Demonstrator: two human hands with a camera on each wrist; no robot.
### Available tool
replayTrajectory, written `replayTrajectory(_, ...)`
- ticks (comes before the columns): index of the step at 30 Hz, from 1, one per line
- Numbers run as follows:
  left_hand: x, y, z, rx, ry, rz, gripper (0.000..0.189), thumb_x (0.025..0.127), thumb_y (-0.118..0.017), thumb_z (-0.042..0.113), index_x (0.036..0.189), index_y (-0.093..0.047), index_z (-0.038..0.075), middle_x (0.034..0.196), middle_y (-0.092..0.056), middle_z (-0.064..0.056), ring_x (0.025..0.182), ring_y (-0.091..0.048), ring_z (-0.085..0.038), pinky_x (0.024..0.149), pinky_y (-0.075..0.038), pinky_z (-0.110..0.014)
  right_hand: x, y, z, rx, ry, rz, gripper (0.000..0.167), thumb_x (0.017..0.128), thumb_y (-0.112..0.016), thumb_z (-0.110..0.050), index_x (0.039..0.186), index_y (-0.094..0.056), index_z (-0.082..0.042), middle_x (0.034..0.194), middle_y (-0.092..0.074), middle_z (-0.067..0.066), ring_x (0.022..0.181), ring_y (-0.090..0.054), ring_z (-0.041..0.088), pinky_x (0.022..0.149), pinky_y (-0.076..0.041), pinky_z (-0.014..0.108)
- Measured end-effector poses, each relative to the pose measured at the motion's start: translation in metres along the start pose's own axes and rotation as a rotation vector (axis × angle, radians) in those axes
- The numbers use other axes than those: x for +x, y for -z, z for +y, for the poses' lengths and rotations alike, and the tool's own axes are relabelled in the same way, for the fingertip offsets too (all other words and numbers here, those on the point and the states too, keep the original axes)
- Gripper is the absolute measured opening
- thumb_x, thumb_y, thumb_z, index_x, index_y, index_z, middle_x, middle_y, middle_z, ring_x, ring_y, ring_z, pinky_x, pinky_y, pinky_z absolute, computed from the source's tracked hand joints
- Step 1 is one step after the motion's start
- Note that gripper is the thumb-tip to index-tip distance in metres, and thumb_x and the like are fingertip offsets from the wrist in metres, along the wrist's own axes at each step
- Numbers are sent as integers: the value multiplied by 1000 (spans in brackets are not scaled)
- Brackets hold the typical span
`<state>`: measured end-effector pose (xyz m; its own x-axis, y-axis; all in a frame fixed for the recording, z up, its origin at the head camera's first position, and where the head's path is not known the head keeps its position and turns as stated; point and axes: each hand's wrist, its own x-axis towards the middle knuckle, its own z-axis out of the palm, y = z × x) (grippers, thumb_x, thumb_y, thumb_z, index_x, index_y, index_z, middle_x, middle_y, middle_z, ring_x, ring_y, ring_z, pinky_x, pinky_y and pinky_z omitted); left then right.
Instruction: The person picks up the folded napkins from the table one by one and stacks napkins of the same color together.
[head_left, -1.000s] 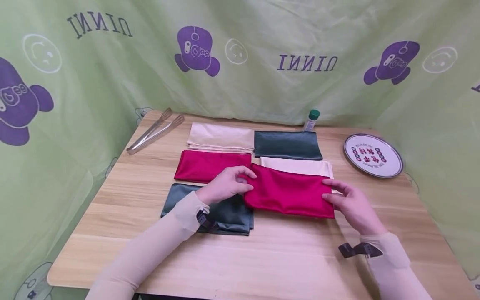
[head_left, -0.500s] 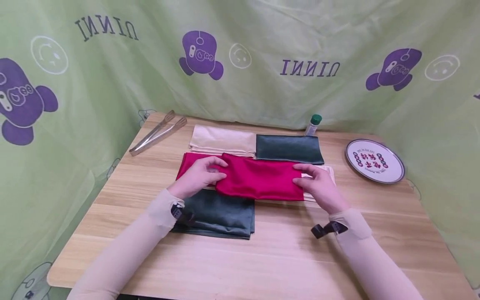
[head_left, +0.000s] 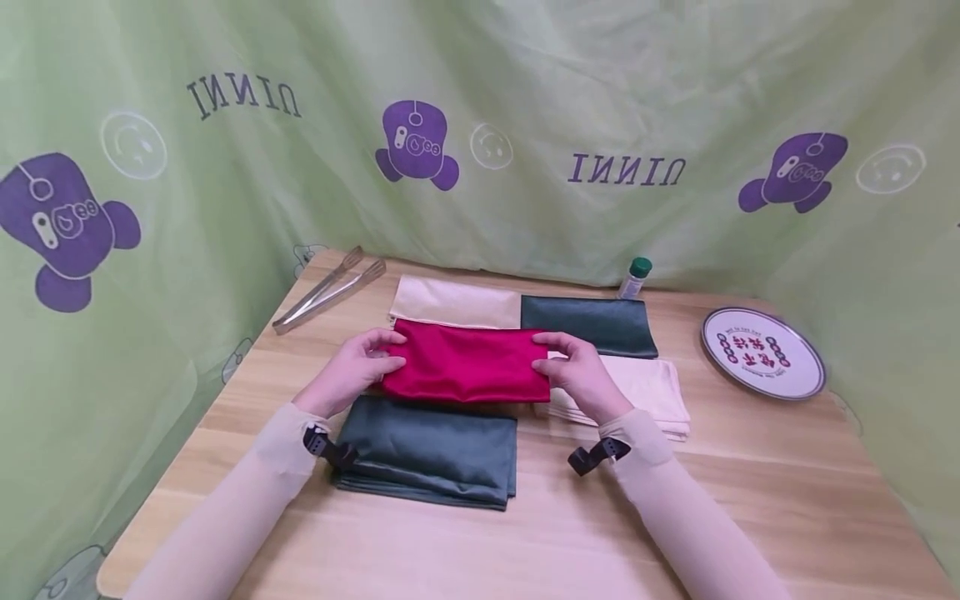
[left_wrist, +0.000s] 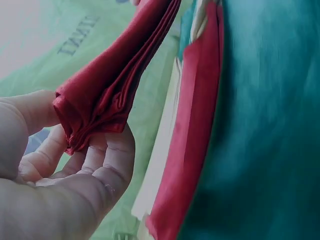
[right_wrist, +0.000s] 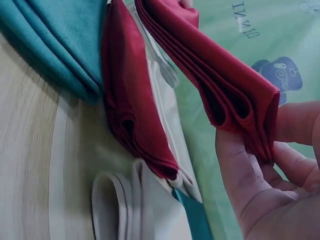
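Note:
A folded red satin cloth [head_left: 468,362] is stretched level between two hands, in the middle of the head view. The left hand [head_left: 351,371] pinches its left end between thumb and fingers, while the right hand [head_left: 585,375] pinches the right end. Both wrist views show its stacked layers raised off the table. Below it lies a second folded red cloth [right_wrist: 132,90], hidden from the head view by the held one. In front is a folded dark green cloth [head_left: 427,454]; behind, a folded cream cloth [head_left: 457,302]. A pale pink folded cloth [head_left: 645,387] lies beside the right hand.
Another dark green cloth [head_left: 592,321] lies at the back, with a small green-capped bottle [head_left: 635,279] behind it. Metal tongs [head_left: 330,292] rest at the back left of the wooden table [head_left: 570,542]. A round printed plate [head_left: 765,354] sits at the right.
Both hands have carried the red cloth leftward and slightly back, from over the pale pink cloth to over the other red one. The pale pink cloth is more exposed. The head view has tilted up.

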<state>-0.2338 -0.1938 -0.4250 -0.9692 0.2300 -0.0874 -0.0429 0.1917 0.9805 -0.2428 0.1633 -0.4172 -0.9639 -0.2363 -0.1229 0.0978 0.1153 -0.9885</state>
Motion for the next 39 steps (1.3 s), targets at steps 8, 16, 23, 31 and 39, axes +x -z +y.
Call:
replayTrajectory(8, 9, 13, -13, 3, -23, 28, 40, 92, -65, 4, 131, -54, -3, 114, -55, -20, 83, -57, -18, 68, -49, -23, 13, -18, 3, -32, -13, -6, 44, 89, -65, 0, 131, -57, -5, 123, -54, 17, 84, -66, 28, 77, -57, 34)
replayTrajectory(16, 16, 25, -22, 70, 5, 61, 40, 93, -62, 3, 132, -53, -2, 117, -54, -20, 87, -58, -19, 72, -50, -23, 24, -34, 10, -59, -18, -20, 46, 86, -65, 4, 131, -56, -2, 108, -58, 15, 76, -64, 20, 73, -56, 34)
replayTrajectory(23, 19, 29, -25, 104, 25, 52, 43, 94, -61, 3, 135, -52, -1, 118, -54, -20, 88, -58, -21, 72, -50, -23, 29, -39, 17, -98, -66, -27, 50, 85, -65, 5, 134, -54, -4, 82, -60, 10, 71, -64, 17, 69, -54, 32)
replayTrajectory(31, 20, 33, -25, 177, 29, 27, 45, 94, -62, 7, 138, -51, 2, 122, -55, -21, 97, -58, -26, 75, -51, -24, 34, -42, 21, -120, -74, -28, 52, 84, -64, 7, 134, -53, -3, 96, -66, 16, 76, -66, 20, 69, -56, 31)
replayTrajectory(39, 14, 42, -27, 245, 18, 37, 42, 95, -64, 15, 133, -52, 2, 128, -57, -19, 107, -60, -30, 83, -50, -29, 24, -32, 16, -177, -59, -48, 55, 86, -65, 2, 139, -49, -2, 121, -60, 21, 88, -68, 23, 81, -54, 36)
